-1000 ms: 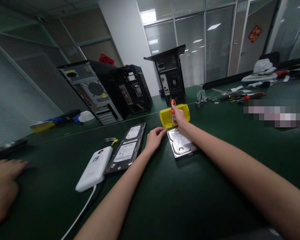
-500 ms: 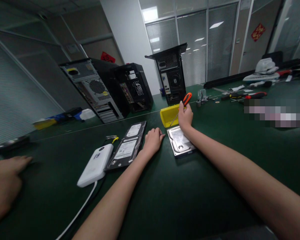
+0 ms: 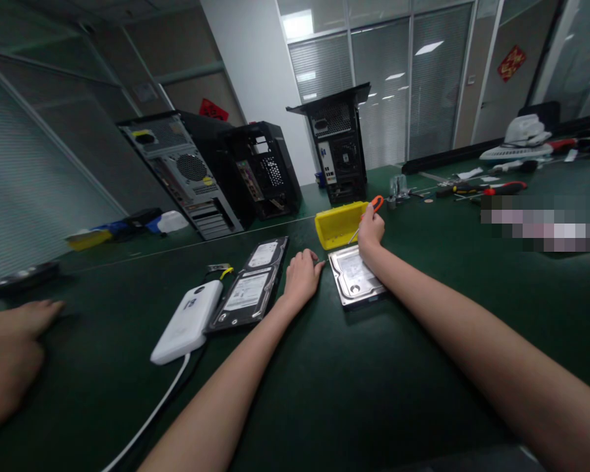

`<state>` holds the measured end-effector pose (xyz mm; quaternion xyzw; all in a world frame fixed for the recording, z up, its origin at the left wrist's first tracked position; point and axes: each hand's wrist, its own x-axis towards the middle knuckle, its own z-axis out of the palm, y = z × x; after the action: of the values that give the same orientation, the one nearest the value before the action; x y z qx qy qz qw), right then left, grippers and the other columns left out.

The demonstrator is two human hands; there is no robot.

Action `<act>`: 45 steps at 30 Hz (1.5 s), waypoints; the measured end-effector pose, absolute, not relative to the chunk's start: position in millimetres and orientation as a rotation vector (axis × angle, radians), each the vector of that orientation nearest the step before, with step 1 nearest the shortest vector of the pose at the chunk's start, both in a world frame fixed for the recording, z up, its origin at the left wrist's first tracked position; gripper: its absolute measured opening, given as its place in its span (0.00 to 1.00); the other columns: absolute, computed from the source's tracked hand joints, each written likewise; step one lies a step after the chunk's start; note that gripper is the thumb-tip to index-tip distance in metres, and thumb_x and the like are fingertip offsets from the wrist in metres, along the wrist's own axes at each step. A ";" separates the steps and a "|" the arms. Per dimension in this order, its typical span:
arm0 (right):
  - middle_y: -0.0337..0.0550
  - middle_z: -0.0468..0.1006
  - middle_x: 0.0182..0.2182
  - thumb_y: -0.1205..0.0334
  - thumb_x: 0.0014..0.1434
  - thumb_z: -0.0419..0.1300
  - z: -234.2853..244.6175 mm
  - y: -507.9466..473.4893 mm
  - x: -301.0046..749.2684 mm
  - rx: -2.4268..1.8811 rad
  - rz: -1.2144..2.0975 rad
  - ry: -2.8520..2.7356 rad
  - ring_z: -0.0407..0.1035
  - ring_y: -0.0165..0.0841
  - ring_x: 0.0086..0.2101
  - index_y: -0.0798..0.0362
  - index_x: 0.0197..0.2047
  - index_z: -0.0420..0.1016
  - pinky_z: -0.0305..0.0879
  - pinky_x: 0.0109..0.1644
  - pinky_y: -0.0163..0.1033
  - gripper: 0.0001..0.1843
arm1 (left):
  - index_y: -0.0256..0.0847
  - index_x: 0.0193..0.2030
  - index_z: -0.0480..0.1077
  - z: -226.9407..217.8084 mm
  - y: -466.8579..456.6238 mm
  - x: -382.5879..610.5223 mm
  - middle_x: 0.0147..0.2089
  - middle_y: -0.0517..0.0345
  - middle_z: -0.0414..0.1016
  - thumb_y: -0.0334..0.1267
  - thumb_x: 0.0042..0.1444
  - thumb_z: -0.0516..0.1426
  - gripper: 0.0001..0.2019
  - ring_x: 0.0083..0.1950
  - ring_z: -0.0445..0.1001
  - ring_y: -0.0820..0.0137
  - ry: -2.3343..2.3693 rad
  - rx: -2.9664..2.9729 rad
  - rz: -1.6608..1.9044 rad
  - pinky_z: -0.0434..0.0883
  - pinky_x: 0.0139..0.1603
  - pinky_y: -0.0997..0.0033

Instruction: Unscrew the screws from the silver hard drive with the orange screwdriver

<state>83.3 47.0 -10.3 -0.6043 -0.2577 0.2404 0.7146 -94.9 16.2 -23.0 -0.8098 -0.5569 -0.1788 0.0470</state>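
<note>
An orange-and-black-handled screwdriver (image 3: 378, 203) is gripped in my right hand (image 3: 372, 231), its thin shaft slanting down to the left. The tip is by the far edge of a silver hard drive (image 3: 350, 274), which lies label up on the table, partly under my right wrist. Just behind the drive is a yellow box (image 3: 341, 224) with small bits inside. My left hand (image 3: 301, 276) rests on the table left of the drive. Its fingers are curled with the tips together beside the drive's corner; what they pinch, if anything, is too small to make out.
Two dark hard drives (image 3: 250, 288) lie end to end left of my left hand, beside a white device (image 3: 189, 321) with a cable. Computer cases (image 3: 337, 154) stand behind. Pliers (image 3: 506, 188) and other tools lie to the right. Another person's hand (image 3: 12, 354) is at far left.
My right hand has moved slightly right and down, and the screwdriver now leans lower, with its tip shifted right to the drive's far edge. My left hand has barely moved.
</note>
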 end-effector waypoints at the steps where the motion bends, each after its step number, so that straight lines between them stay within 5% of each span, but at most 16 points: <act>1: 0.51 0.75 0.33 0.44 0.61 0.40 -10.1 46.8 83.0 -1.334 0.535 -0.570 0.70 0.38 0.33 0.53 0.34 0.70 0.63 0.37 0.40 0.25 | 0.35 0.45 0.67 -24.3 17.3 -94.9 0.43 0.46 0.70 0.40 0.60 0.54 0.11 0.45 0.70 0.60 -1.699 -2.471 -0.547 0.65 0.44 0.65; 6: 0.51 0.76 0.33 0.44 0.61 0.42 -7.5 44.6 81.5 -1.327 0.542 -0.567 0.71 0.39 0.34 0.52 0.32 0.69 0.63 0.40 0.41 0.24 | 0.40 0.49 0.71 -21.7 16.2 -93.6 0.46 0.47 0.71 0.39 0.61 0.53 0.13 0.48 0.68 0.59 -1.560 -2.519 -0.570 0.64 0.45 0.64; 12: 0.50 0.76 0.33 0.44 0.61 0.43 -7.8 45.2 81.8 -1.335 0.552 -0.563 0.71 0.38 0.34 0.52 0.32 0.70 0.63 0.39 0.41 0.24 | 0.42 0.39 0.78 -8.8 5.2 -91.0 0.43 0.50 0.75 0.33 0.62 0.50 0.14 0.46 0.70 0.61 -1.283 -2.580 -0.455 0.60 0.46 0.62; 27: 0.49 0.75 0.31 0.45 0.61 0.43 -8.2 44.0 80.3 -1.349 0.512 -0.611 0.70 0.38 0.32 0.52 0.32 0.70 0.62 0.37 0.40 0.23 | 0.41 0.39 0.72 -14.9 11.1 -93.1 0.42 0.51 0.74 0.32 0.58 0.54 0.06 0.46 0.70 0.61 -1.364 -2.594 -0.629 0.64 0.44 0.65; 37: 0.50 0.76 0.33 0.45 0.61 0.43 -6.5 41.4 77.8 -1.361 0.506 -0.652 0.71 0.38 0.34 0.52 0.31 0.69 0.62 0.39 0.40 0.23 | 0.37 0.38 0.74 -21.9 33.2 -77.5 0.40 0.52 0.78 0.42 0.56 0.56 0.11 0.41 0.74 0.66 -1.804 -2.731 -1.593 0.69 0.44 0.69; 45: 0.47 0.73 0.28 0.44 0.60 0.44 -9.1 43.6 79.0 -1.340 0.494 -0.636 0.68 0.38 0.31 0.50 0.28 0.67 0.60 0.37 0.40 0.22 | 0.39 0.37 0.78 -24.8 29.4 -81.3 0.40 0.52 0.80 0.42 0.52 0.59 0.11 0.41 0.76 0.64 -1.822 -2.699 -1.558 0.69 0.46 0.67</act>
<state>79.0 43.6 -9.1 -0.6037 -0.2866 0.2226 0.7098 -81.3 29.4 -24.8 -0.7272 -0.4910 -0.4199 -0.2321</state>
